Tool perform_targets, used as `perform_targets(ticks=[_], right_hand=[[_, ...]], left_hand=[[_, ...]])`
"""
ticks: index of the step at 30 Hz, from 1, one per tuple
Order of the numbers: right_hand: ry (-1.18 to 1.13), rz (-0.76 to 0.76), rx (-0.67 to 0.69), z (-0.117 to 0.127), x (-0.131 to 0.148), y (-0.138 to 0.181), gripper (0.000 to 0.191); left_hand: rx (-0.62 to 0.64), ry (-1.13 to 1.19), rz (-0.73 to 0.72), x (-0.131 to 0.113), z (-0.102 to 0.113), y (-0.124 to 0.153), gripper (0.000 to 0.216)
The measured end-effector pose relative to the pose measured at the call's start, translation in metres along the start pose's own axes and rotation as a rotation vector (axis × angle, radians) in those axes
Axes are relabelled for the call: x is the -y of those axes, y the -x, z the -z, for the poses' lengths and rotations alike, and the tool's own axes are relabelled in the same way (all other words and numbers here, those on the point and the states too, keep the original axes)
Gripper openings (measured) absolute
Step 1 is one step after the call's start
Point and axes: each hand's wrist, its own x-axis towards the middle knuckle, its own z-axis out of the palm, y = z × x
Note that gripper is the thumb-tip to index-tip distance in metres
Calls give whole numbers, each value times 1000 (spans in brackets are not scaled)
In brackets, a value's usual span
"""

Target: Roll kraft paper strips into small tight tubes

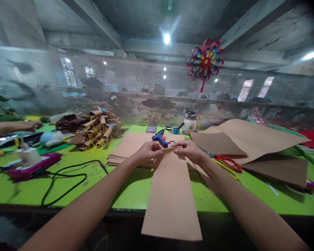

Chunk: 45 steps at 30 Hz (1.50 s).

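Observation:
A long strip of brown kraft paper (171,195) lies lengthwise on the green table (136,190) and hangs over its near edge. My left hand (146,152) pinches the strip's far edge at the left. My right hand (189,150) pinches the same edge at the right. Both hands are closed on the paper, fingertips almost meeting. Just beyond them sits a blue glue gun (160,137) on a stack of brown paper sheets (128,148).
Red-handled scissors (227,162) lie right of my right hand beside large brown sheets (251,139). A pile of rolled paper tubes (94,130), a black cable (65,177) and a pink device (32,165) sit left. Another person's hand (28,124) rests far left. A mesh screen (157,90) backs the table.

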Motion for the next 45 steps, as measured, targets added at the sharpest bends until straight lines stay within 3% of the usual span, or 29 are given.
perform_targets(ticks=[5,12,16,20,27,36,45], right_hand=[[-18,-6,-28,-4,-3,-1,21],[73,24,29,-9,-2,1,22],[172,114,59,-12,3,4,24],[229,171,33,-16,7,7,23],[347,241,30,-20,4,6,20],[276,66,279,3,12,7,33],[337,-86,322,1,11,6,42]], left_hand=[[81,-140,-16,-8,5,0,29],[297,-242,87,-28,9,5,41],[328,-109,177,-36,9,9,45],[347,62,162,-37,5,10,41],[300,71,257,-29,-2,9,35],[331,-42,192,-16,-6,6,38],[287,-160,138,-18,-7,4,34]])
